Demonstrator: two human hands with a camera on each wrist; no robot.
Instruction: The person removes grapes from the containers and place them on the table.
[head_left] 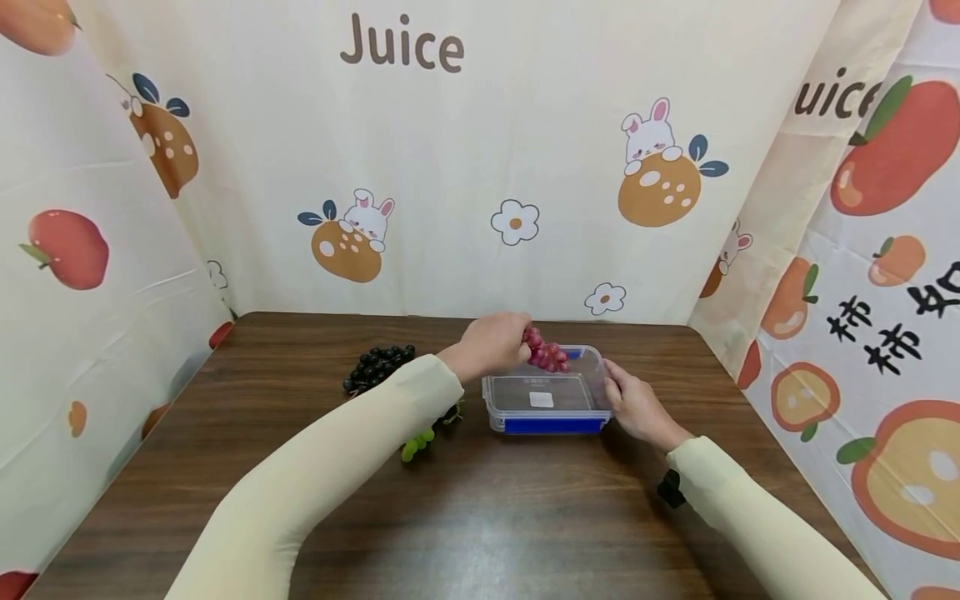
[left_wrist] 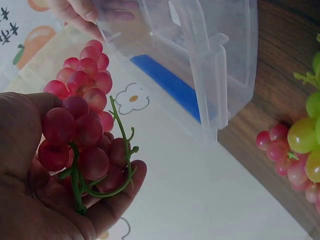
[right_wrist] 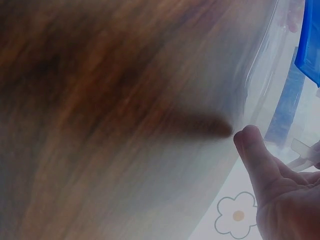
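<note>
My left hand (head_left: 491, 343) holds a bunch of red grapes (head_left: 547, 353) over the far part of a clear plastic container (head_left: 555, 425) with blue strips on its sides. In the left wrist view the bunch lies across the palm, its green stem (left_wrist: 76, 185) toward the wrist and the thumb over its near side. At the container's right end, my right hand (head_left: 637, 406) grips the side wall. The right wrist view shows its fingertips (right_wrist: 250, 135) against the clear plastic.
Left of the container lies a bunch of black grapes (head_left: 378, 365), with green grapes (head_left: 417, 444) nearer me, partly behind the left sleeve. More red grapes (left_wrist: 290, 160) appear beside the green ones. A printed curtain (head_left: 450, 167) stands behind the wooden table (head_left: 480, 517).
</note>
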